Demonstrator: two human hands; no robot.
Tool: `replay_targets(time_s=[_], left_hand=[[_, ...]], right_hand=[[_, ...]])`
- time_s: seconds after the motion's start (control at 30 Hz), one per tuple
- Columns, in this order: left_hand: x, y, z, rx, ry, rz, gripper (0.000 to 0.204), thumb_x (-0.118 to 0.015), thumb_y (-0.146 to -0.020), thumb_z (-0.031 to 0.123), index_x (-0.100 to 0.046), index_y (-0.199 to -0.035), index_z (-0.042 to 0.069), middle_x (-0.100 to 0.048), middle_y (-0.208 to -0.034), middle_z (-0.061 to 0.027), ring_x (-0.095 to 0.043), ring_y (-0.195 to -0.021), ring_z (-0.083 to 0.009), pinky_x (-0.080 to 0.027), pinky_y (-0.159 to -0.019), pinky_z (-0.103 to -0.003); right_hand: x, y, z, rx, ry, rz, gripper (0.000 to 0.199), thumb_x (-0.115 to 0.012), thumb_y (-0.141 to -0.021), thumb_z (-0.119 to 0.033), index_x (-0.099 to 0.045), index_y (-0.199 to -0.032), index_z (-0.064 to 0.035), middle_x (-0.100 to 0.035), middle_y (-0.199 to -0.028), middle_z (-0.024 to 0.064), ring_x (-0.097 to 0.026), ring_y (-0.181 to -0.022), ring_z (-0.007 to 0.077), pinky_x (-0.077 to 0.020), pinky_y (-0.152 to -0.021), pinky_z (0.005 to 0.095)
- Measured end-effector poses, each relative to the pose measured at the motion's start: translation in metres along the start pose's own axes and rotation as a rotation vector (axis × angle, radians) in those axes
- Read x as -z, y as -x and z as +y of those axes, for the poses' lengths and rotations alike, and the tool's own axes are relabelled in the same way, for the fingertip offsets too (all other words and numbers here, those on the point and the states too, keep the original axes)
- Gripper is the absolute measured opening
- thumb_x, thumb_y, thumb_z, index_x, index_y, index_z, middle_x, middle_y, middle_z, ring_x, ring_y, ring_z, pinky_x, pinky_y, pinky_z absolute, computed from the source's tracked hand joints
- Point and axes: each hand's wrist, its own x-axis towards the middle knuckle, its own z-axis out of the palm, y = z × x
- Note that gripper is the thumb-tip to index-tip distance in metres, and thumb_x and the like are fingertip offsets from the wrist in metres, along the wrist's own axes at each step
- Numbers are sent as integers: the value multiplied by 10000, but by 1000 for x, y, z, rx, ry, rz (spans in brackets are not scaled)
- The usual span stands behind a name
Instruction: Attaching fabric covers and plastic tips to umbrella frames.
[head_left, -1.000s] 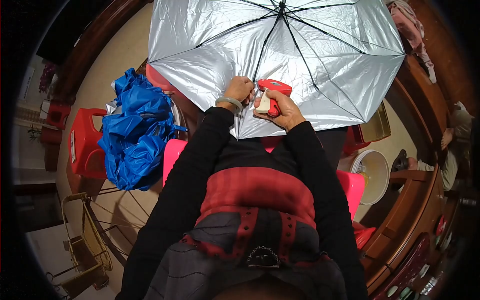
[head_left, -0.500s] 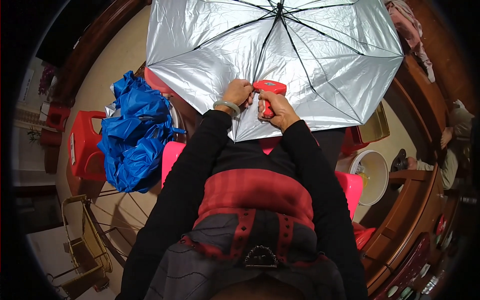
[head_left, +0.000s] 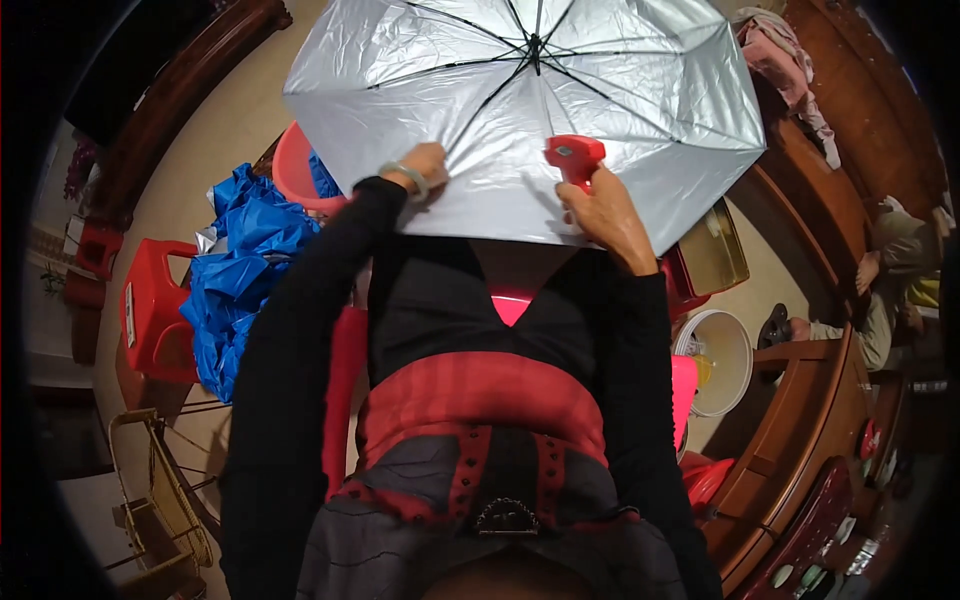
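Left grip [head_left: 425,170]: pinching silver umbrella [head_left: 525,115].
Right grip [head_left: 606,212]: closed round my red tool [head_left: 577,155].
Canopy [head_left: 500,200]: best held taut.

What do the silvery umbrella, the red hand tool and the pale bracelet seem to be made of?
Umbrella: probably coated fabric, shiny and creased like foil. Red tool: likely smooth plastic, given its bright moulded shell. Bracelet: a smooth, rigid-looking ring; stone or plastic, I can't tell.
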Motion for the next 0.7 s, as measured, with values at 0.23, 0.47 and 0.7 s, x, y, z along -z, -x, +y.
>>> replay_targets(time_s=[0.23, 0.47, 0.7], left_hand=[[42, -26, -27, 219, -374, 311, 235, -558, -703, 194, -612, -737, -33, -590, -787, -239, -575, -774, -382, -466, -687, -412], [-30, -9, 73, -122, -23, 12, 345, -611, -676, 327, -584, -763, -5, -573, -763, -218, -547, -745, -384, -431, -657, -453], [-46, -3, -7, -60, -139, 225, 159, -569, -655, 125, -537, -703, -22, -555, -747, -236, -533, -744, -406, -421, -659, -467]], right_hand=[[14, -12, 43, 62, 187, 254, 258, -531, -739, -223, -552, -742, 35, -559, -584, 97, -553, -517, 165, -418, -484, 299], [-38, -56, 127, 347, 324, 163, 214, -539, -672, -230, -529, -749, -31, -578, -672, 171, -549, -600, 336, -423, -506, 410], [-14, -19, 60, 104, 22, 414, 309, -545, -693, -185, -500, -894, 46, -576, -758, 248, -565, -659, 392, -448, -587, 440]])
